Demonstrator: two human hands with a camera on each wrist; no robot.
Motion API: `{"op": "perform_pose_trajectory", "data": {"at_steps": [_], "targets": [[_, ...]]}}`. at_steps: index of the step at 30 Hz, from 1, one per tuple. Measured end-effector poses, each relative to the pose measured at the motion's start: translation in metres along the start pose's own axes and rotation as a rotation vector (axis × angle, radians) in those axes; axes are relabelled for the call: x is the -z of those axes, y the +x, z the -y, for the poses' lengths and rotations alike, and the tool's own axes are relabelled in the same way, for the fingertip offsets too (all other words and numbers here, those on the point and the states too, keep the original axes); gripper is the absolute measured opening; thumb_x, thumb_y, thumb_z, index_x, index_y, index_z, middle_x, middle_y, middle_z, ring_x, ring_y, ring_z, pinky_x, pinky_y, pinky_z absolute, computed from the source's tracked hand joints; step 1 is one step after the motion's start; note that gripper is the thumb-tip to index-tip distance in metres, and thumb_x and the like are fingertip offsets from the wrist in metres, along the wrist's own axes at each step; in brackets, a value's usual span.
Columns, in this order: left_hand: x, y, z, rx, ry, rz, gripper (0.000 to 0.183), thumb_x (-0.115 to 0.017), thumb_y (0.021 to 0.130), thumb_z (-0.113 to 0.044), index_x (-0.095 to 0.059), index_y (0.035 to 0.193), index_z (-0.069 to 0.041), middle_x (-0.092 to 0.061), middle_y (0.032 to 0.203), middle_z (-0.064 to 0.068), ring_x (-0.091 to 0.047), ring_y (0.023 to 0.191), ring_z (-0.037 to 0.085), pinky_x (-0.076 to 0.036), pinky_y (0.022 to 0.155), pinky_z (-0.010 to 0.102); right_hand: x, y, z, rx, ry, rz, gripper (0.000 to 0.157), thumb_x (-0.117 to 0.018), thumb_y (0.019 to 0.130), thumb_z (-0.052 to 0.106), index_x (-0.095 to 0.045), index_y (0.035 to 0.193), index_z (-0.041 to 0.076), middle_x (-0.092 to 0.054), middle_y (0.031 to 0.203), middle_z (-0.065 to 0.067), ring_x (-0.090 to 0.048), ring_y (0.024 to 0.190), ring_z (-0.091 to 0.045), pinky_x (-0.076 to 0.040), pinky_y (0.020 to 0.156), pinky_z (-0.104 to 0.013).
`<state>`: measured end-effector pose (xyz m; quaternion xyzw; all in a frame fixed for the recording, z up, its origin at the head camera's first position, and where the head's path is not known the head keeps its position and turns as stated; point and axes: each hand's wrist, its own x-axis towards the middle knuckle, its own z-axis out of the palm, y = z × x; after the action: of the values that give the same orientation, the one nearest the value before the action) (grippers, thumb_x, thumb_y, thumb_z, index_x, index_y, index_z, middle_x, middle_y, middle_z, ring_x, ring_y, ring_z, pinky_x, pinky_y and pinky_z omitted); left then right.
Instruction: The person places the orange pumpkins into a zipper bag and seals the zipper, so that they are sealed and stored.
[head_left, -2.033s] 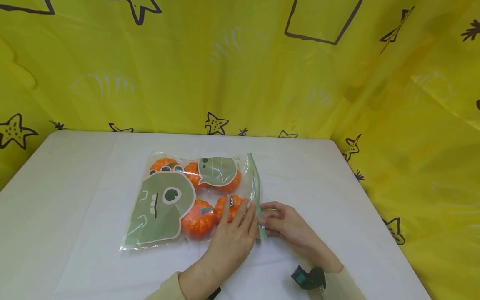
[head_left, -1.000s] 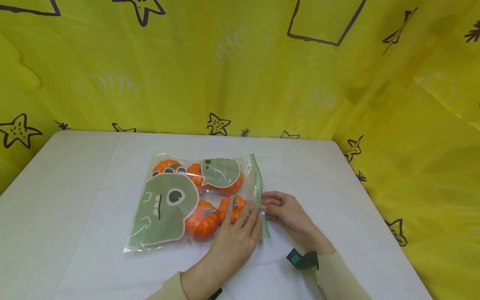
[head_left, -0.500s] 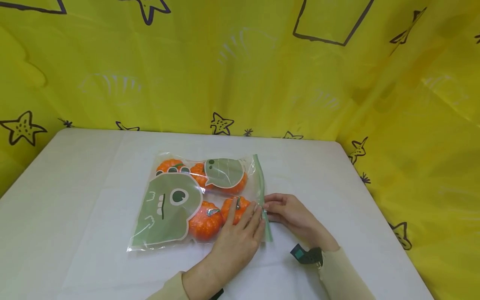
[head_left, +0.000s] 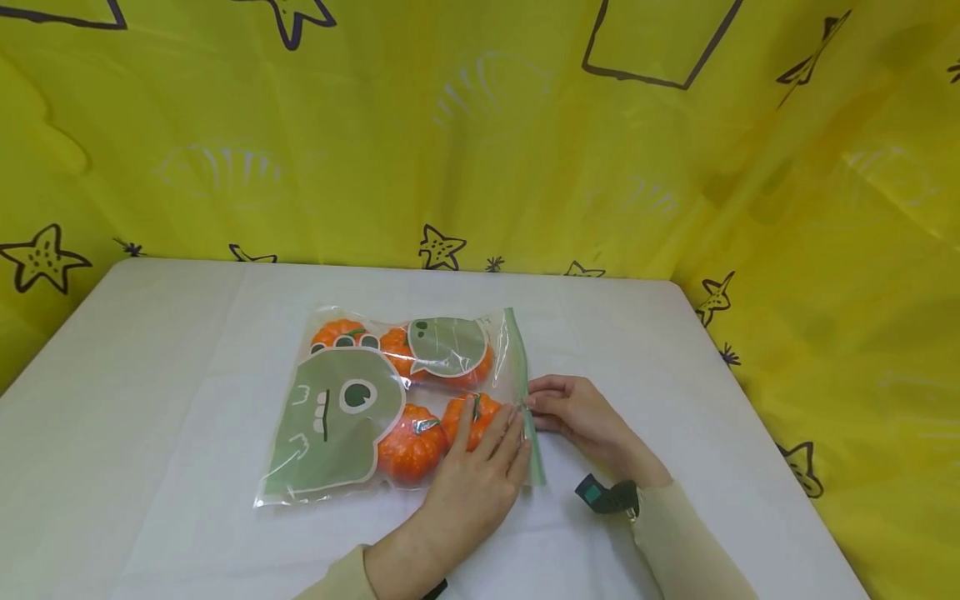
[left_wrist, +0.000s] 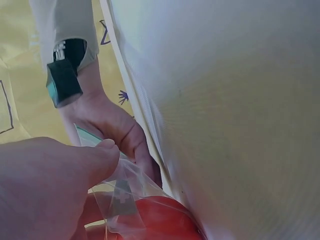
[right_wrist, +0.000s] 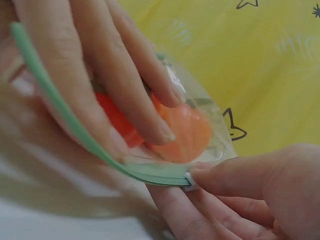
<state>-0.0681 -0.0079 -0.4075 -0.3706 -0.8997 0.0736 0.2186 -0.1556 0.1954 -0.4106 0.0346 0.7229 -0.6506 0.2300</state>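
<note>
A clear zip bag [head_left: 330, 450] with green monster prints lies flat on the table, several orange toy pumpkins [head_left: 411, 446] inside it. My left hand [head_left: 468, 492] rests its fingers over the pumpkin nearest the green zip strip [head_left: 517, 354]. In the left wrist view its thumb [left_wrist: 102, 155] lies at the bag's near edge, with film between thumb and fingers. Beyond the strip, my right hand [head_left: 581, 417] pinches the small white slider [right_wrist: 190, 182] between thumb and fingers. In the right wrist view the strip bows, raised off the table.
A white cloth covers the table [head_left: 187, 400]. Behind and to the right hangs a yellow curtain [head_left: 360, 167] with starfish drawings. A dark wrist camera [head_left: 607, 496] sits on the right wrist, beside the long beige sleeve [head_left: 682, 542].
My right hand has slid along the green strip, away from the body, with the slider. The left hand keeps its place on the bag. The whole head view has shifted slightly.
</note>
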Motion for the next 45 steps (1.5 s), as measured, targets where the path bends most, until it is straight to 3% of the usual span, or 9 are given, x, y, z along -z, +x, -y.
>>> {"op": "perform_pose_trajectory", "data": {"at_steps": [8,31,40,45], "targets": [[-0.001,-0.001,-0.001,-0.003,-0.006,0.04,0.034,-0.052,0.1,-0.025,-0.066,0.131,-0.022,-0.058,0.144,0.004,-0.045,0.142,0.025,-0.03,0.115,0.062,0.003,0.017,0.009,-0.004,-0.008,-0.033,0.036,-0.06,0.096,0.007,-0.055,0.126,-0.011,-0.068,0.106,-0.011,-0.07,0.086,-0.012,-0.059,0.082,-0.026],[-0.001,-0.002,-0.002,-0.013,0.017,-0.025,0.034,-0.05,0.098,-0.025,-0.07,0.125,-0.023,-0.062,0.138,0.003,-0.049,0.138,0.024,-0.034,0.113,0.061,0.005,0.063,0.037,0.031,-0.036,-0.116,0.033,-0.058,0.097,0.006,-0.053,0.125,-0.012,-0.066,0.095,-0.005,-0.068,0.078,-0.007,-0.06,0.074,-0.022],[-0.001,-0.002,-0.002,-0.017,0.014,-0.034,0.033,-0.051,0.098,-0.025,-0.07,0.124,-0.023,-0.062,0.138,0.004,-0.049,0.138,0.025,-0.035,0.112,0.062,0.007,0.075,0.046,0.034,-0.156,-0.17,0.033,-0.058,0.098,0.012,-0.057,0.126,-0.005,-0.063,0.116,-0.018,-0.068,0.084,-0.011,-0.059,0.08,-0.023],[-0.002,-0.003,-0.003,-0.023,0.015,-0.037,0.033,-0.052,0.097,-0.025,-0.071,0.124,-0.022,-0.063,0.137,0.005,-0.049,0.138,0.025,-0.036,0.111,0.062,0.008,0.083,0.049,0.071,-0.184,-0.216,0.034,-0.06,0.098,0.012,-0.058,0.126,-0.006,-0.064,0.119,-0.022,-0.067,0.085,-0.011,-0.059,0.082,-0.025]]}}
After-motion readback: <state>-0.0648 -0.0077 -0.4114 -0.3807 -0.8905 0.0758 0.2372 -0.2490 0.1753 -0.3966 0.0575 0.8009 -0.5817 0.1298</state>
